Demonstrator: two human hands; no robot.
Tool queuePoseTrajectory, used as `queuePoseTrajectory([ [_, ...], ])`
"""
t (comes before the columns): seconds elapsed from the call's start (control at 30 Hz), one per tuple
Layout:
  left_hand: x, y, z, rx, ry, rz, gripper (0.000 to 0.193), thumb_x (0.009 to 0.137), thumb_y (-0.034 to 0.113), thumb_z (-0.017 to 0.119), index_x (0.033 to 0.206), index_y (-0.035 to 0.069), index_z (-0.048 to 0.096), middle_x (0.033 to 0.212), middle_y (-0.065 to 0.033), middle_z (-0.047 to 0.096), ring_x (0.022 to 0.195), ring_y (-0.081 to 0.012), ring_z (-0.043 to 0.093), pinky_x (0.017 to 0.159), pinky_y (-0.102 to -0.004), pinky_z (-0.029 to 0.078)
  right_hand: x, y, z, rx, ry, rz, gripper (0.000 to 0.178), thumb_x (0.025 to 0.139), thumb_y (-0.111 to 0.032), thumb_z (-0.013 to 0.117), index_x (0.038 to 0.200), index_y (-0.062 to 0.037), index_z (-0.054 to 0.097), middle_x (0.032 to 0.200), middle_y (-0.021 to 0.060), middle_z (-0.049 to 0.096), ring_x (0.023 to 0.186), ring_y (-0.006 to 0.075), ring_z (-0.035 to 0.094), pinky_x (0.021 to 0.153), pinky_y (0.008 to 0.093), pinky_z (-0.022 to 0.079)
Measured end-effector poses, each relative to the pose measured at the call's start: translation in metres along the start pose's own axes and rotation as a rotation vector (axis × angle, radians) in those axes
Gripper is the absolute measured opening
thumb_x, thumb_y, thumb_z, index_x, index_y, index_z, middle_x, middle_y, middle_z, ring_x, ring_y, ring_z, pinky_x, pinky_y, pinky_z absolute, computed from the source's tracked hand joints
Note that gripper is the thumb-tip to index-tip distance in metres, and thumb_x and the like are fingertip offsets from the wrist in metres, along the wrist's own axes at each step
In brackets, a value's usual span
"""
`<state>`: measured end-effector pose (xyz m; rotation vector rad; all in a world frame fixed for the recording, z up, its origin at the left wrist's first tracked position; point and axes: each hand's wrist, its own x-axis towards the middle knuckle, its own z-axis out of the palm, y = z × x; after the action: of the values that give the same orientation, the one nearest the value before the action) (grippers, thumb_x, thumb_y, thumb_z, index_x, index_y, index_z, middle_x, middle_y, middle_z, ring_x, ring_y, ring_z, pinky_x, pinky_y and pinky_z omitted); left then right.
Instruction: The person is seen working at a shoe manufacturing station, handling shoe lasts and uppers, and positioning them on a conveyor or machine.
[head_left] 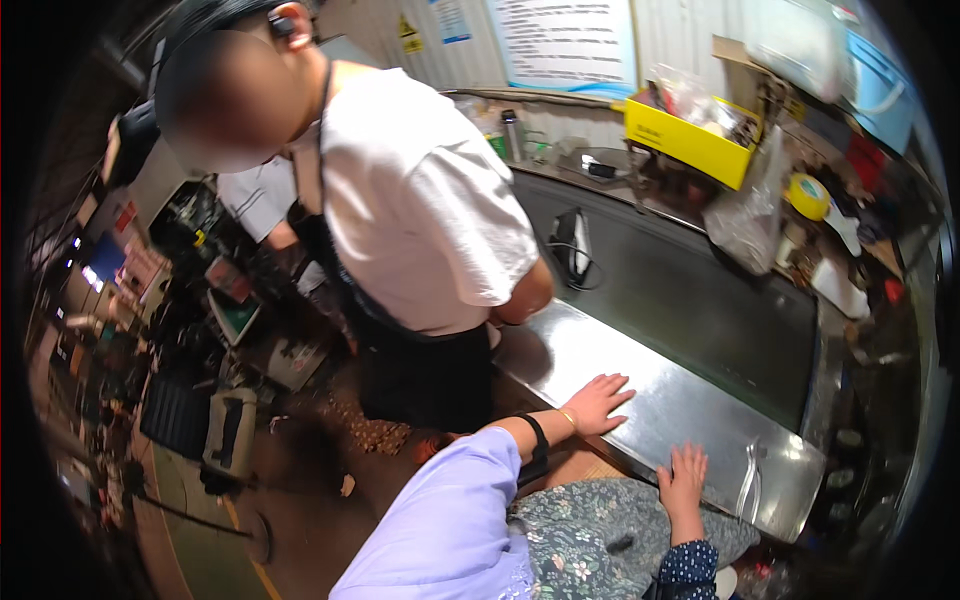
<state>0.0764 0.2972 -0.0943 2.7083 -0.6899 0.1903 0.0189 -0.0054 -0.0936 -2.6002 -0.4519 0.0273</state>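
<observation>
My left hand (600, 403) lies with fingers spread on the shiny steel bench strip (590, 350). A black band and a thin bracelet circle that wrist, below a lavender sleeve. Nearer to me, my right hand (684, 475) rests open, its fingers apart on the strip's near edge; a dark dotted cuff covers that wrist. Neither hand holds anything. To the right of my right hand, a thin white looped strip (750, 475) lies on the steel. A floral apron (590, 525) covers my lap.
A person (420, 200) in a white shirt and dark apron stands at left, an arm against the steel. Behind the strip is a dark bench top (690, 290) with a small black device (572, 245). A yellow box (690, 138), plastic bag (752, 215) and tape roll (808, 197) sit beyond.
</observation>
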Motion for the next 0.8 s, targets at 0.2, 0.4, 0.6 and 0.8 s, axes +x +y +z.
queuePoseTrajectory([
  [0.2,0.001,0.003,-0.003,0.037,-0.016,0.01,0.058,0.091,0.039,0.056,0.138,0.006,0.048,0.143,-0.0215,0.041,0.133,-0.038,0.038,0.113,-0.0491,0.028,-0.001,0.001,-0.003,0.059,0.029,-0.022,0.049,0.083,-0.024,0.069,0.127,-0.0068,0.061,0.148,0.0173,0.042,0.141,0.0391,0.029,0.118,0.0497,0.017],
  [0.4,0.005,0.008,-0.004,0.058,-0.016,0.001,0.057,0.091,0.04,0.055,0.138,0.007,0.048,0.143,-0.0211,0.042,0.133,-0.038,0.038,0.112,-0.0488,0.028,-0.002,0.002,-0.007,0.068,0.039,-0.025,0.048,0.082,-0.024,0.07,0.126,-0.007,0.062,0.148,0.0172,0.042,0.141,0.0388,0.03,0.118,0.0495,0.018],
  [0.6,0.005,0.008,-0.013,0.057,-0.079,-0.031,0.058,0.092,0.042,0.052,0.139,0.008,0.047,0.146,-0.0207,0.04,0.136,-0.0373,0.036,0.113,-0.0486,0.027,-0.002,-0.003,-0.01,0.088,0.046,-0.024,0.048,0.081,-0.024,0.071,0.125,-0.0066,0.062,0.148,0.0179,0.042,0.142,0.0393,0.029,0.118,0.0498,0.017],
  [0.8,0.005,0.005,-0.002,0.05,-0.007,0.024,0.059,0.089,0.041,0.057,0.136,0.005,0.05,0.14,-0.0219,0.045,0.13,-0.0378,0.042,0.111,-0.049,0.03,0.002,-0.049,-0.017,0.021,0.198,-0.133,0.048,0.081,-0.025,0.072,0.124,-0.0077,0.063,0.124,0.0173,0.062,0.118,0.0378,0.055,0.104,0.048,0.038],
])
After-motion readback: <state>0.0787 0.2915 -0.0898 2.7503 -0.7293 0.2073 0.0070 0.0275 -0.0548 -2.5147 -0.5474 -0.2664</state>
